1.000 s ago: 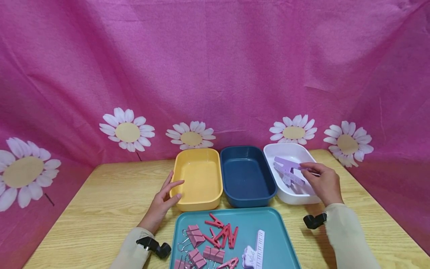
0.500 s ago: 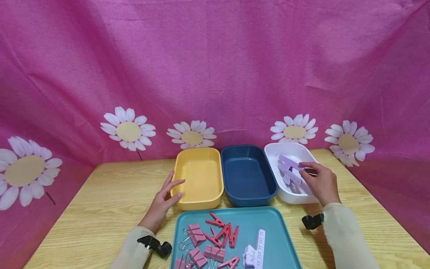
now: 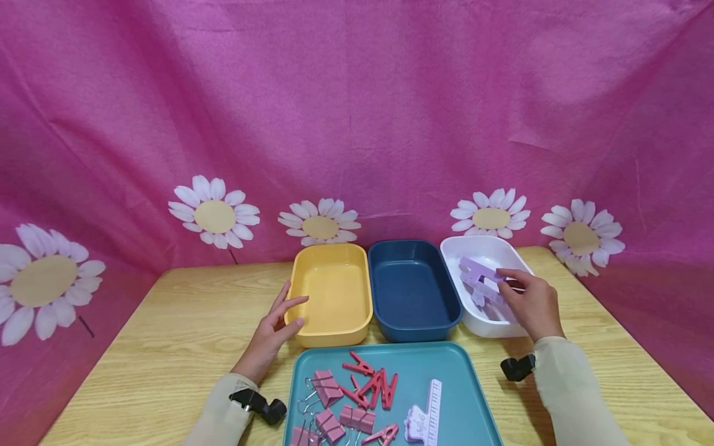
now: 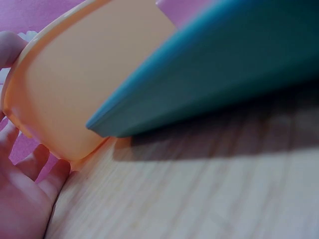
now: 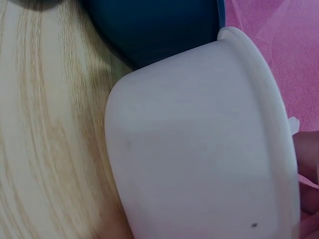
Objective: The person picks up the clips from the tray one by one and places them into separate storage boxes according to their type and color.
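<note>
My right hand (image 3: 533,304) reaches over the near right rim of the white tub (image 3: 478,326), pinching a purple plastic clip (image 3: 477,267) between thumb and fingers. Close under it inside the tub, more lilac clip parts show. The right wrist view shows mostly the tub's outer wall (image 5: 194,144), with the clip hidden behind it. My left hand (image 3: 270,337) is spread at the left side of the yellow tub (image 3: 331,340), fingers fairly straight and fingertips over its rim. In the left wrist view, fingers (image 4: 32,162) lie along the tub's outside.
A dark blue tub (image 3: 415,332) stands between the yellow and white ones. In front, a teal tray (image 3: 457,384) bears pink binder clips (image 3: 326,388), red clothespins (image 3: 387,390) and a lilac ruler clip (image 3: 431,415). A pink flowered cloth (image 3: 357,124) hangs behind the wooden table (image 3: 167,347).
My right hand has shifted slightly left and the pinched clip has turned a little over the white tub. My left hand keeps its place at the yellow tub.
</note>
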A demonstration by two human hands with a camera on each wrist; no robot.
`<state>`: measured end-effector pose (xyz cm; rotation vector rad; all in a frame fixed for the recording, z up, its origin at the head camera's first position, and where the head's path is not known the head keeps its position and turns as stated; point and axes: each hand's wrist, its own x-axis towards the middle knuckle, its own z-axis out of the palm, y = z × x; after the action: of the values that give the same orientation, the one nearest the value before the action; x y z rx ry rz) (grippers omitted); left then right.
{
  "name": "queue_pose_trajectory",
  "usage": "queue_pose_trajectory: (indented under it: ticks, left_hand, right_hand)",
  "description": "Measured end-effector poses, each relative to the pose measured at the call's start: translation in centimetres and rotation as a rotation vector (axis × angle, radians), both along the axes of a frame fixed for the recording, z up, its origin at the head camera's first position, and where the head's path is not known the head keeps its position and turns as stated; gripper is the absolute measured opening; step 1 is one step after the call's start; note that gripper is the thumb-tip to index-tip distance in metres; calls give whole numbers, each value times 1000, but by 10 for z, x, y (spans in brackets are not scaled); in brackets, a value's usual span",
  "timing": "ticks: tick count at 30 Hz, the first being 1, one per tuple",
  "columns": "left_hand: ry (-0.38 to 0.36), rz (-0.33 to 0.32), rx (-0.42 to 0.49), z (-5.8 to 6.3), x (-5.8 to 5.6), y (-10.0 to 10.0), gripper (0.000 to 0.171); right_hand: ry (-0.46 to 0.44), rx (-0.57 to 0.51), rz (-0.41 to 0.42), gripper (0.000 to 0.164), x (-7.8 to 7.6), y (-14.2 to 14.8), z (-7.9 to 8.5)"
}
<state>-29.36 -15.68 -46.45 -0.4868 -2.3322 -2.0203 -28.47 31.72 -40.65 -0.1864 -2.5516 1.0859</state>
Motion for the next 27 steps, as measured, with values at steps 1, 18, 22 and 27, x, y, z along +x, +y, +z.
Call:
queue_pose_trajectory:
  ticks: [1,18,22,27]
  left_hand:
    - [-1,1,0,0,0,0,41]
    - [-18,12,-6,1,2,0,41]
    - [-18,6,-1,1,2,-1,41]
    - [-13,5,-5,1,0,-1,41]
  right_hand:
    - [-2,-3,-2,38,0,0,0]
    - [16,-31,-9,45,0,2,1]
    - [1,-47,-4,47,1,1,4]
    - [39,-32,-6,47,4,-1,11]
